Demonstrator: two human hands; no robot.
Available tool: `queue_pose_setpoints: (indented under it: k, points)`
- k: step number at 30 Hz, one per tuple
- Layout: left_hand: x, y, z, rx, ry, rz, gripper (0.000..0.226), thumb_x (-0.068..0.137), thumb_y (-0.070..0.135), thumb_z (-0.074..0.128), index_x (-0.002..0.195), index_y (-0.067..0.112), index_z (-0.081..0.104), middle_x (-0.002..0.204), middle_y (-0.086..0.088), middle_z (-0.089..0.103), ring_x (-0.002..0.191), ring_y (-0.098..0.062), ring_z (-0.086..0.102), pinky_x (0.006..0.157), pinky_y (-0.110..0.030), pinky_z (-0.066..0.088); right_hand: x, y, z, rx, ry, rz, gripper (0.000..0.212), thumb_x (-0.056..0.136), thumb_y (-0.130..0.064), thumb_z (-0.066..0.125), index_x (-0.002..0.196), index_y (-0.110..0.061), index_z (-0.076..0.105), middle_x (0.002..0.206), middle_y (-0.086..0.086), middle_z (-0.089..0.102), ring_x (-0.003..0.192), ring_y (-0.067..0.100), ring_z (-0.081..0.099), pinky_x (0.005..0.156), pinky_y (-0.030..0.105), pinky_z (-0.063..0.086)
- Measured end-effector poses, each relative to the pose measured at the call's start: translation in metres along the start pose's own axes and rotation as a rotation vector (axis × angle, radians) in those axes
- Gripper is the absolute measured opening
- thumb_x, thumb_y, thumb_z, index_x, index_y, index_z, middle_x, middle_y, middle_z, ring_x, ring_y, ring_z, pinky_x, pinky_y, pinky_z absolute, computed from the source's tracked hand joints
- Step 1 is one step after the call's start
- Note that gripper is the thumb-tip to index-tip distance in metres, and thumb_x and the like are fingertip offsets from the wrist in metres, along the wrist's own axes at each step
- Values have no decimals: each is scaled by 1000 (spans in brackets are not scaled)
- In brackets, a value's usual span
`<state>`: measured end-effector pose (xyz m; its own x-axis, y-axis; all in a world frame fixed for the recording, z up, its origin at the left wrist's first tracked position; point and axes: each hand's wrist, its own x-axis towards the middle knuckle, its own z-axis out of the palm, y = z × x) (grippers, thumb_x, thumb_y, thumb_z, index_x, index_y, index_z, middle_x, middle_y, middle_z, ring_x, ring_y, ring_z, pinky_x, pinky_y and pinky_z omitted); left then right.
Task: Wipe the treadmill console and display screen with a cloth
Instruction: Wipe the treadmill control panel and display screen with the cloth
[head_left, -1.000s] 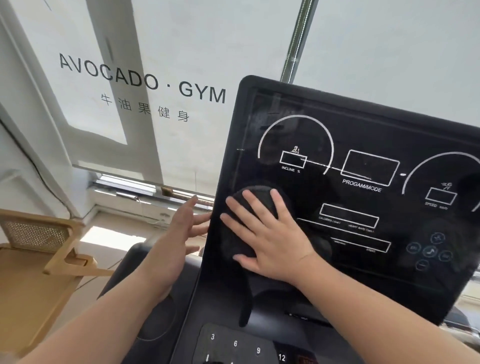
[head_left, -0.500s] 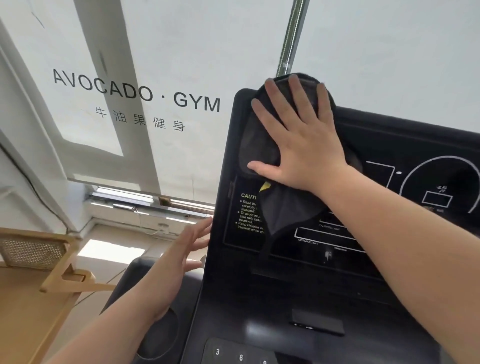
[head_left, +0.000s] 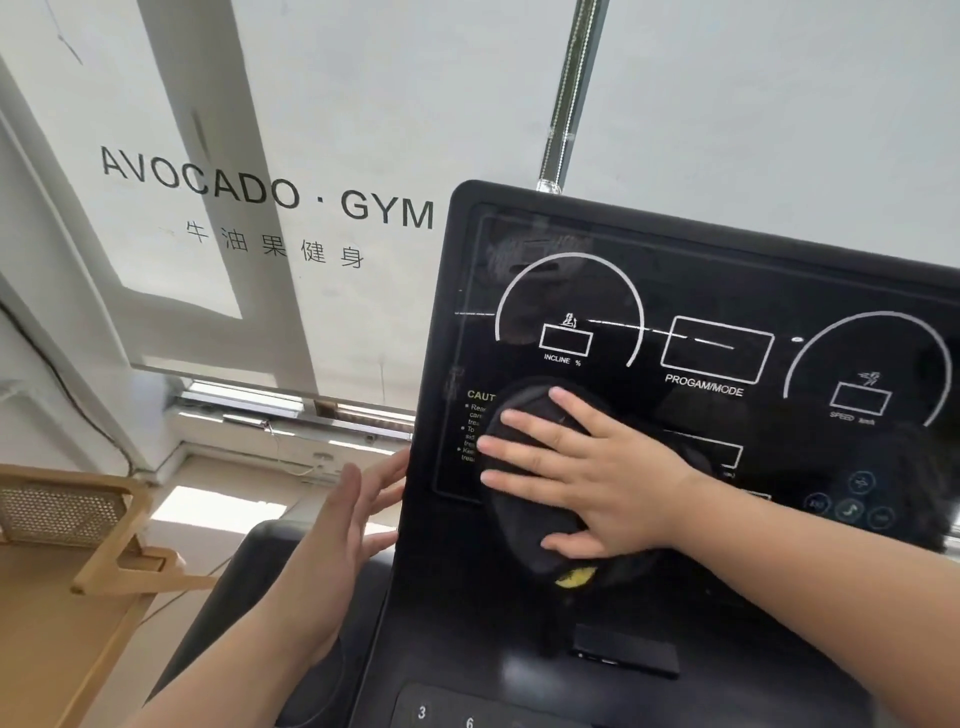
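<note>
The treadmill's black display screen (head_left: 701, 291) stands upright at centre right, with white dial outlines and the labels INCLINE, PROGAM/MODE and SPEED. My right hand (head_left: 608, 478) lies flat with spread fingers on a dark cloth (head_left: 519, 519), pressing it against the screen's lower left, next to the caution text. A yellow tag (head_left: 574, 577) hangs below the cloth. My left hand (head_left: 332, 540) is open, its fingertips at the display's left edge. The lower console (head_left: 467, 649) with number keys (head_left: 422, 712) sits under the screen.
A white blind printed AVOCADO · GYM (head_left: 260, 192) hangs behind the treadmill. A metal pole (head_left: 566, 93) rises behind the display's top edge. A wooden chair (head_left: 78, 519) with a woven back stands at the lower left on a pale floor.
My right hand has slid the cloth from the display's top left corner down to its lower left area. My left hand stays at the display's left edge.
</note>
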<state>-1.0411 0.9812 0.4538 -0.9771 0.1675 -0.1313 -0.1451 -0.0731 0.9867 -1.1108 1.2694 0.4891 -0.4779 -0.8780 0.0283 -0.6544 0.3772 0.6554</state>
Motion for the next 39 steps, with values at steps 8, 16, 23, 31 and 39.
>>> queue_pose_setpoints:
  k: [8,16,23,31,39]
  points:
    - [0,-8,2,10,16,12,72,91,72,12,142,42,54,142,24,58,136,3,48,117,-51,34,66,100,-57,6,187,562,92,87,-78,47,163,-29,25,173,2,15,159,35,11,124,65,5]
    - [6,0,-11,-73,-30,-35,94,78,86,12,137,32,63,143,12,61,136,-7,52,113,-54,37,83,-32,-17,91,79,369,94,90,-73,45,165,-23,17,174,5,5,159,34,-1,125,62,-5]
    - [5,-1,-4,-20,-17,-25,87,86,80,9,139,34,60,144,17,58,138,-3,48,117,-55,33,22,-28,0,17,89,278,84,94,-69,43,164,-28,21,173,0,13,159,30,10,127,58,7]
    - [9,-2,-6,-18,-11,-25,93,79,88,15,137,32,61,143,16,60,137,-6,51,114,-57,36,83,78,-57,85,174,827,110,79,-92,40,165,-27,15,174,6,5,159,37,1,124,63,-4]
    - [12,-13,11,168,199,76,84,73,94,20,144,52,34,135,19,61,127,0,54,114,-41,38,83,-43,-17,153,104,615,103,85,-81,49,165,-27,14,174,2,2,160,30,-2,126,60,-4]
